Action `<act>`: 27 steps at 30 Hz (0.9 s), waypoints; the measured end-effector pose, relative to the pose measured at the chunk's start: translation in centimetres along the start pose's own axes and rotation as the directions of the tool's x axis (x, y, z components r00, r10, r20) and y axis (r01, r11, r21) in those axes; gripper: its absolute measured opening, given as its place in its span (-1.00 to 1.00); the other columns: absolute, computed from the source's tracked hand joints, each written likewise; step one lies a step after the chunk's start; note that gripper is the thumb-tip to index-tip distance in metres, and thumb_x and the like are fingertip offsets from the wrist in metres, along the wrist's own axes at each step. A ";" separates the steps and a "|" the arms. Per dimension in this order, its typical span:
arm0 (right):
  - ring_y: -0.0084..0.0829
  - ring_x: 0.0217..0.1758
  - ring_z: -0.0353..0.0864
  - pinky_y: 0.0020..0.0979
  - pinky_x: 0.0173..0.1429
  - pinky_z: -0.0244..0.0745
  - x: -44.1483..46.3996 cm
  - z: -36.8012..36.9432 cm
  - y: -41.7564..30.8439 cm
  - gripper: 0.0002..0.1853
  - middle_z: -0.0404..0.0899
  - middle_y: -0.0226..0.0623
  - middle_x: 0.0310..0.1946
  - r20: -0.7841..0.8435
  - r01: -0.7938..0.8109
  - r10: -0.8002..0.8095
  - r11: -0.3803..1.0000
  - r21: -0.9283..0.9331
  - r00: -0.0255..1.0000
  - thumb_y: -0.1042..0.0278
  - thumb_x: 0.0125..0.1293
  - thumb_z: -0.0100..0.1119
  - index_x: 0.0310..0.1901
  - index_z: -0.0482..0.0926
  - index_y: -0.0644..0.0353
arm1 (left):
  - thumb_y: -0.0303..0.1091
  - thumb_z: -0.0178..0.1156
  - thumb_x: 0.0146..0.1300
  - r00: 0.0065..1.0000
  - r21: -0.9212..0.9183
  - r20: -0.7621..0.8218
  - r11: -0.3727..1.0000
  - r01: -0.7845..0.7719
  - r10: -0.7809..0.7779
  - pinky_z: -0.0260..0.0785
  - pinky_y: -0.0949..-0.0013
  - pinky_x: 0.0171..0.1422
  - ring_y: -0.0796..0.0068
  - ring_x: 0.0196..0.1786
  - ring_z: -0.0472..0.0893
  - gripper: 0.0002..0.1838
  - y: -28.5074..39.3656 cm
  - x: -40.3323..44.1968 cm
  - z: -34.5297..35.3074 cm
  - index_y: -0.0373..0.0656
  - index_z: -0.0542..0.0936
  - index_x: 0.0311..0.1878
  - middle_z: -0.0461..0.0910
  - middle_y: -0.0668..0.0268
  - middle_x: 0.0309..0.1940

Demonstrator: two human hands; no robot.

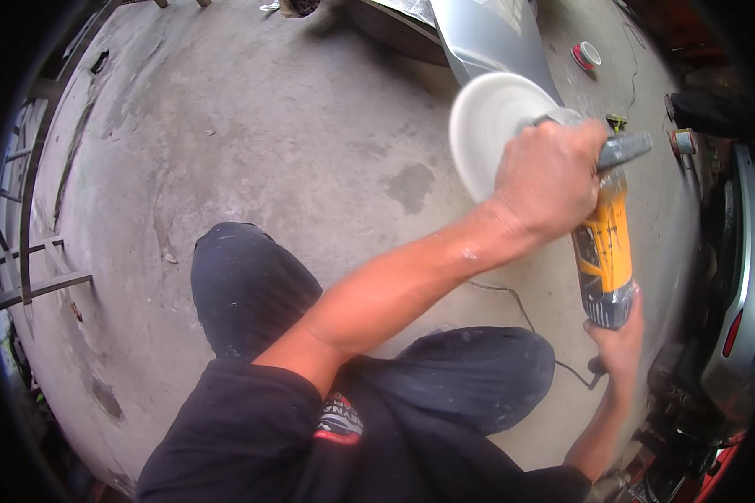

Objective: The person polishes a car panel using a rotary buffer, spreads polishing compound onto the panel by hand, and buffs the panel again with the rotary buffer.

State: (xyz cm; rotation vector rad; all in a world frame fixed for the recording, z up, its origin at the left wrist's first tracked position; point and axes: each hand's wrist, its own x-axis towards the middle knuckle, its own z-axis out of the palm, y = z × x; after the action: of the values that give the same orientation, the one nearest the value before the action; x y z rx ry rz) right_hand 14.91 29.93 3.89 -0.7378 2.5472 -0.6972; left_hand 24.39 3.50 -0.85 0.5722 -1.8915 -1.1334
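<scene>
A yellow-and-black polisher [608, 243] is held in both hands, its white round pad [482, 126] turned to the left and blurred. My left hand [549, 172] wraps round the grey front handle [625, 151] near the head. Lower down, my right hand [621, 339] grips the rear end of the body; its fingers are partly hidden. Behind the pad lies a silver-grey car body panel [495, 42]. The pad overlaps its lower edge in view, and I cannot tell whether they touch. A dark power cord [520, 303] runs beneath my arms.
A red-and-white round container [587, 56] sits on the concrete floor [310, 126] beyond the panel. Farther right are a small can [684, 141] and a silver bumper [742, 277] with a red reflector. A metal frame [42, 289] stands at the left edge.
</scene>
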 end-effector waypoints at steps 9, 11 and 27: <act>-0.46 -0.01 0.65 -0.41 0.18 0.51 1.4 1.5 -2.9 -0.18 0.66 -0.30 -0.06 0.042 -0.054 0.053 0.998 0.031 0.998 0.67 -0.08 0.37 0.34 0.39 0.26 | -0.42 0.44 0.18 1.000 0.097 -0.002 0.995 -0.022 0.023 0.53 0.15 -0.35 0.04 -0.47 0.71 -0.82 -0.5 1.8 -2.2 -0.28 0.63 -0.34 0.65 0.05 -0.57; -0.47 -0.03 0.65 -0.41 0.18 0.51 -0.1 1.3 -1.4 -0.22 0.66 -0.31 -0.08 0.036 -0.135 0.133 0.989 0.064 0.990 0.66 -0.07 0.36 0.31 0.41 0.25 | -0.42 0.44 0.18 0.999 0.089 0.044 0.996 -0.022 0.018 0.53 0.13 -0.34 0.02 -0.46 0.71 -0.82 0.2 0.6 -0.6 -0.28 0.62 -0.33 0.65 0.04 -0.56; -0.38 0.10 0.70 -0.34 0.26 0.53 -3.9 4.7 9.7 -0.10 0.68 -0.23 0.05 -0.085 -0.044 0.076 0.940 0.337 0.993 0.72 -0.04 0.32 0.44 0.32 0.18 | -0.54 0.30 0.10 0.939 0.126 0.342 0.992 0.005 -0.048 0.49 -0.08 -0.28 -0.20 -0.35 0.68 -0.87 2.3 -2.8 5.2 -0.22 0.56 -0.28 0.64 -0.07 -0.49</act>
State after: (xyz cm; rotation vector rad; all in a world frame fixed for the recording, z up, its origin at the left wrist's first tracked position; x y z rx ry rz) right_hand 16.57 37.66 -4.41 -0.5187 2.4298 -1.1343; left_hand 21.62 9.17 -1.29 0.4911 -2.2727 -1.2008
